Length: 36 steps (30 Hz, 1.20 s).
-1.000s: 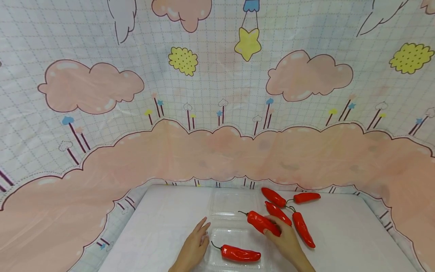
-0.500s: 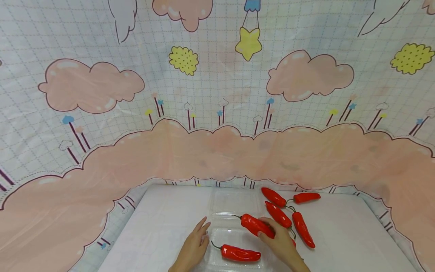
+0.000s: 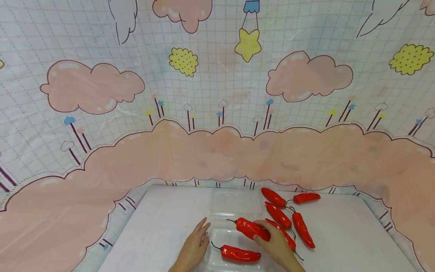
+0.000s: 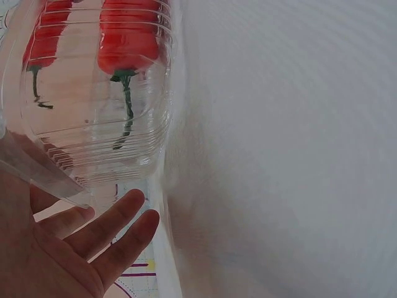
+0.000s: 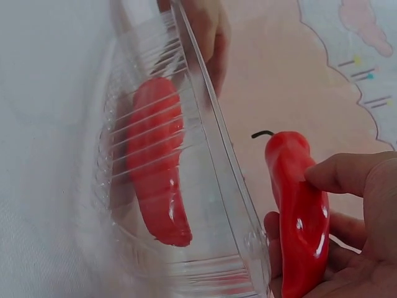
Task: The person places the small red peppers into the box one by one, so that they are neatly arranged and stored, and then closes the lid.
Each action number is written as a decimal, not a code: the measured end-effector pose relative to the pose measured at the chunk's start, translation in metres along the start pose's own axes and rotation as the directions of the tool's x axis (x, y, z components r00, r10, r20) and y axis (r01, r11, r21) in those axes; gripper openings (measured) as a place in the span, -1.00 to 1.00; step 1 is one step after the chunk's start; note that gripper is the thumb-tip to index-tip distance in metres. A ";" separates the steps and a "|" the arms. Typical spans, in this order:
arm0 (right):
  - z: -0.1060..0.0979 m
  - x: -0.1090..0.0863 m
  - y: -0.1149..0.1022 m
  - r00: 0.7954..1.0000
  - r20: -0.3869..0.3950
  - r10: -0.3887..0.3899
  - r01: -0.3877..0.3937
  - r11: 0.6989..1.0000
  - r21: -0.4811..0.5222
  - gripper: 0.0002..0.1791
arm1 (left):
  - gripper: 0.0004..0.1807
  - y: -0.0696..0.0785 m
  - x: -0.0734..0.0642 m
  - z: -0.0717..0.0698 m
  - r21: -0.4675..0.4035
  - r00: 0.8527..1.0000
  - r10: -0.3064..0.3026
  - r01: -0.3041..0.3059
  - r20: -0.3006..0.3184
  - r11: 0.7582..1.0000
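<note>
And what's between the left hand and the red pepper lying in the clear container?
The container's ribbed clear wall stands between the left hand and the red pepper; the left wrist view shows it.

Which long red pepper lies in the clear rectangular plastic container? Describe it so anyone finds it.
On the white table, find the open, clear rectangular plastic container. In its near half lies a long, glossy red pepper, green stem toward the left hand. It alone lies inside; one similar red pepper is in the right hand, other red peppers lie right of the container.
</note>
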State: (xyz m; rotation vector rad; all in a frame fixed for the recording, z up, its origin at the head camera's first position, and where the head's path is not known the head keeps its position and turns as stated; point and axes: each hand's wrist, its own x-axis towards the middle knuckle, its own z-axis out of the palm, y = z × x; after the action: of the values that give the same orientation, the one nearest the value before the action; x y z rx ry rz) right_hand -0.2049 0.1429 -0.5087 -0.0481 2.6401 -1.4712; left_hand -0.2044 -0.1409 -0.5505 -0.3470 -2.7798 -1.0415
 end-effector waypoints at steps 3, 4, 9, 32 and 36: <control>0.002 0.001 0.000 1.000 0.011 -0.010 0.010 1.000 0.001 -0.38 | -0.53 0.001 0.000 0.000 -0.004 1.000 0.000 0.000 0.001 1.000; 0.003 0.001 0.001 1.000 0.017 -0.014 0.014 1.000 0.004 -0.37 | -0.53 0.001 0.000 0.000 -0.003 1.000 0.001 -0.001 0.001 1.000; 0.008 0.003 0.002 0.999 0.045 -0.030 0.030 1.000 0.004 -0.35 | -0.54 0.002 0.000 -0.001 -0.006 1.000 0.007 -0.007 -0.005 1.000; 0.024 0.009 -0.008 0.993 0.117 -0.022 0.028 0.998 -0.051 -0.42 | -0.53 0.001 0.000 -0.001 -0.021 1.000 -0.009 0.010 0.017 1.000; 0.028 0.010 -0.009 0.992 0.122 -0.022 0.030 0.998 -0.061 -0.42 | -0.54 0.001 0.000 -0.001 -0.014 1.000 -0.002 0.002 0.008 1.000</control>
State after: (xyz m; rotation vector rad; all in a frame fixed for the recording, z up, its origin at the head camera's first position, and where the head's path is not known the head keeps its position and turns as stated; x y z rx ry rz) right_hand -0.2119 0.1140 -0.5165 -0.1725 2.5970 -1.3467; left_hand -0.2042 -0.1406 -0.5488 -0.3514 -2.7814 -1.0633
